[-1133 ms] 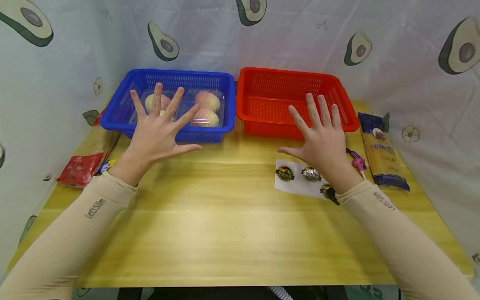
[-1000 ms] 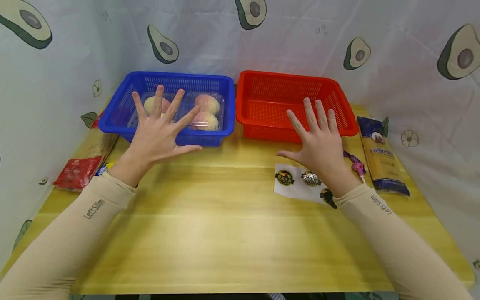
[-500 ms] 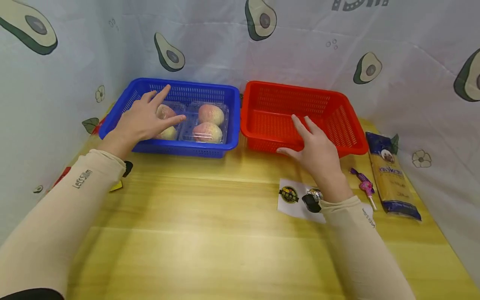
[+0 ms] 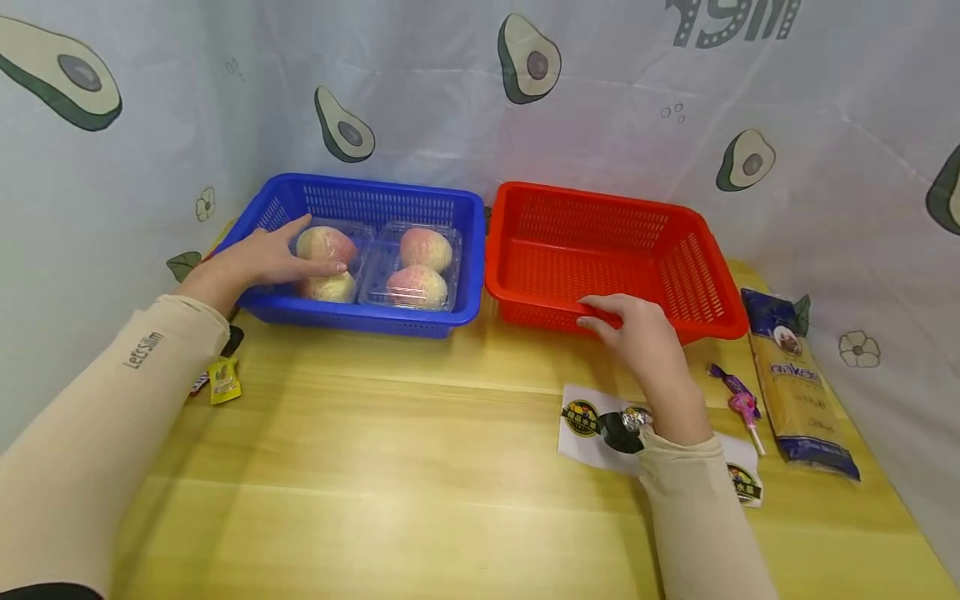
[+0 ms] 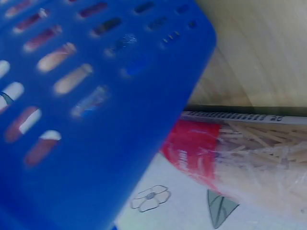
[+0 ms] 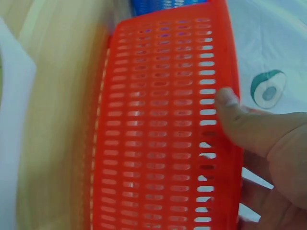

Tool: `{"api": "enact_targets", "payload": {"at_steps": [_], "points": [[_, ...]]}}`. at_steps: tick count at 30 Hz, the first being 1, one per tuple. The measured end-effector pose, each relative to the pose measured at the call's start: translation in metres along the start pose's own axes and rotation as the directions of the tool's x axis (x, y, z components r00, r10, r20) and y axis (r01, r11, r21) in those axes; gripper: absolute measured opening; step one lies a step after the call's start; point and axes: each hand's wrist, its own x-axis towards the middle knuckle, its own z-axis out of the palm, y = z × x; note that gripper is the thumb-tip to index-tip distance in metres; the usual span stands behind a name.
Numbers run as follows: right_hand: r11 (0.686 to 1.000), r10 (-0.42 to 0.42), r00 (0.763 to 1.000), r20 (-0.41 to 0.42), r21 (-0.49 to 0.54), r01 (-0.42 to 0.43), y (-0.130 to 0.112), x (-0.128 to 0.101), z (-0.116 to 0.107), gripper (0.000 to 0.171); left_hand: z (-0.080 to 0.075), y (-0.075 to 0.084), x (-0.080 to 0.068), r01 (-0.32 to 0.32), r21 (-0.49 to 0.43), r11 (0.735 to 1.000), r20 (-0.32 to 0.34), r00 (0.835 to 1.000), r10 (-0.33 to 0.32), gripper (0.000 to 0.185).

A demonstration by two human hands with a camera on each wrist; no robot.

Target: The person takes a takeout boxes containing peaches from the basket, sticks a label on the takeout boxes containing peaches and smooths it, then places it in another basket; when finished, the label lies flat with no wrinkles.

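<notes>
My left hand [image 4: 262, 257] reaches over the left part of the blue basket [image 4: 450, 320], thumb and fingers spread over the left clear pack of peaches [image 4: 326, 244]. Beside it in the basket lies a second clear pack with two peaches [image 4: 417, 287]. The left wrist view shows the basket's slotted wall [image 5: 120, 143]; the hand is out of that view. With my right hand [image 4: 637, 329] I grip the front rim of the red basket [image 4: 592, 217]. In the right wrist view the thumb [image 6: 230, 108] presses the outer wall, with the fingers on the inner side.
To the right lie a yellow and blue food bag [image 4: 797, 383], a pink lollipop [image 4: 744, 406] and a sheet of round stickers [image 4: 588, 450], partly under my wrist. A yellow candy packet [image 4: 224, 383] lies left. A red-ended bag of pale sticks [image 5: 259, 153] is beside the blue basket.
Both hands were spread above the table. The left has moved left and down into the blue basket; the right has lowered and taken hold of the red basket's rim. The head view has tilted up.
</notes>
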Motion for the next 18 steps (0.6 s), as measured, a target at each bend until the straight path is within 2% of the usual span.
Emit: {"api": "enact_targets", "payload": {"at_steps": [4,7,12,18], "points": [[1.0,-0.017,0.998,0.054,0.024,0.016,0.003,-0.003,-0.006,0.038,0.003,-0.008,0.005,-0.031,-0.109,0.994,0.105,0.994,0.043,0.12],[0.998,-0.034,0.995,0.09,0.047,0.03,0.006,-0.007,-0.011,0.037,0.003,-0.014,0.005,-0.037,-0.177,0.983,0.144,0.988,0.063,0.118],[0.996,-0.059,0.992,0.113,0.074,0.051,0.012,-0.009,-0.016,0.035,0.002,-0.02,0.004,-0.04,-0.215,0.976,0.099,0.993,0.062,0.119],[0.992,-0.061,0.994,0.091,0.12,0.05,0.013,-0.008,-0.019,0.029,-0.002,-0.017,0.001,-0.081,-0.236,0.968,-0.02,0.997,0.079,0.116]]}}
